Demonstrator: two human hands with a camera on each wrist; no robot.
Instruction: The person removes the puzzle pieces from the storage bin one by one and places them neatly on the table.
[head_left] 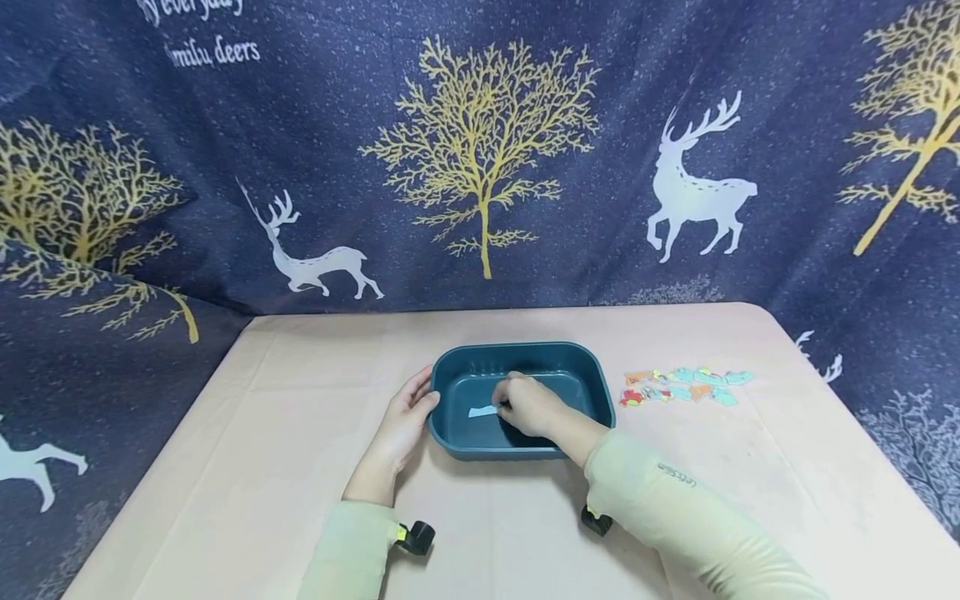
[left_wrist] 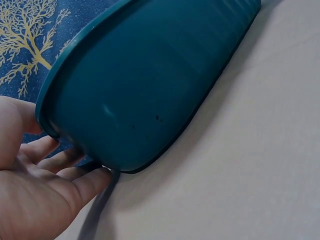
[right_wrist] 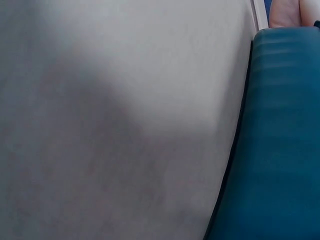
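Note:
A dark teal plastic basin (head_left: 525, 454) stands on the table. My left hand (head_left: 403, 423) holds its left end, the thumb at the rim and the other fingers against the outer wall, as the left wrist view shows. Inside the basin, my right hand (head_left: 528, 406) reaches down with curled fingers and pinches the right end of a pale blue strip (head_left: 482, 411) close over the basin floor. The fingers hide the rest of the strip. In the right wrist view, only the basin's outer side (right_wrist: 280, 140) and part of the left hand (right_wrist: 285, 14) show.
Two rows of small colourful flat cut-outs (head_left: 686, 386) lie right of the basin. A pale pink cloth covers the table (head_left: 285, 450). Behind it hangs a dark blue curtain (head_left: 315, 150) printed with trees and deer. Each sleeve has a black wrist camera (head_left: 417, 537).

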